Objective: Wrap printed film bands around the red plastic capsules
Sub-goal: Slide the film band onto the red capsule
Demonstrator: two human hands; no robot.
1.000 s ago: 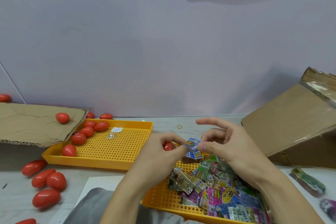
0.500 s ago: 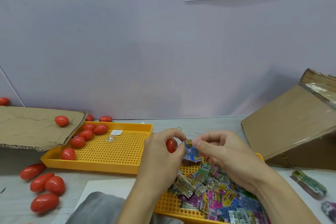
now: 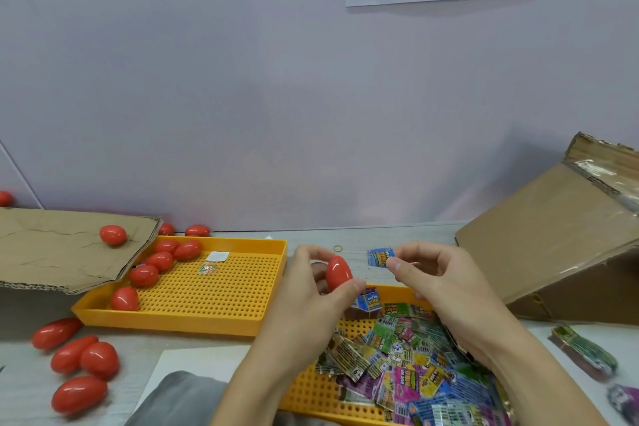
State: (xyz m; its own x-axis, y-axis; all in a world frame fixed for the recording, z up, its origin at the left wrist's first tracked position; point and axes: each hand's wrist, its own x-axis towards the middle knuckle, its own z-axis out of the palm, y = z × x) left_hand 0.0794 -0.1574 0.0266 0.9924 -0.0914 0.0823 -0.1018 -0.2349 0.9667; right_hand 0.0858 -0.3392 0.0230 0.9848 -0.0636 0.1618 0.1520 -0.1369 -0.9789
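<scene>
Bare tabletop [image 3: 349,235] between yellow tray [image 3: 221,316] (left) and tilted cardboard box [image 3: 539,235].

Lighting was even and bright, shadows soft — wide-angle bend at edges, red capsules [image 3: 79,394] bottom-left motion-blurred, specular glints on them, overall slightly soft focus.

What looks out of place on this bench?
Red capsules are scattered: several loose on the table at front left, one on the torn cardboard sheet, others behind the left yellow tray. A film band lies outside the right tray. The hands look normal.
</scene>
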